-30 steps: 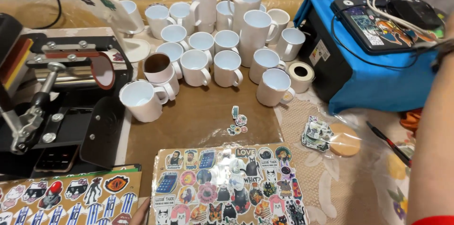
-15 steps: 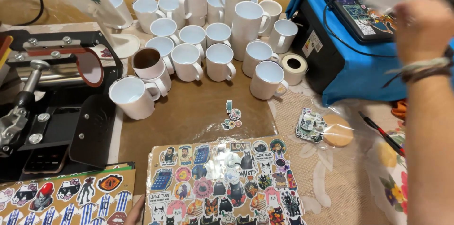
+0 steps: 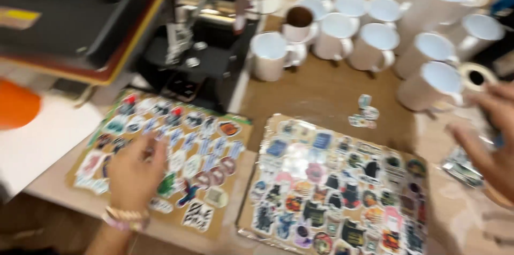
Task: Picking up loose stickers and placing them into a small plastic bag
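The left hand is lying palm-down on the left sticker board, fingers loosely spread and pressing flat on the stickers, gripping nothing. The right hand is hovering to the right of the right sticker board, fingers parted and curled slightly, empty. White mugs are crowding beyond that board; a black mug press is sitting behind the left board.

- Your left hand rests on a matt cardboard sheet of paper stickers.
- The right sheet looks glossy, as if under clear film.
- The mugs you see are smooth, glazed white ceramic.
- The press shows black and bare metal.
- The table looks like matt brown wood.
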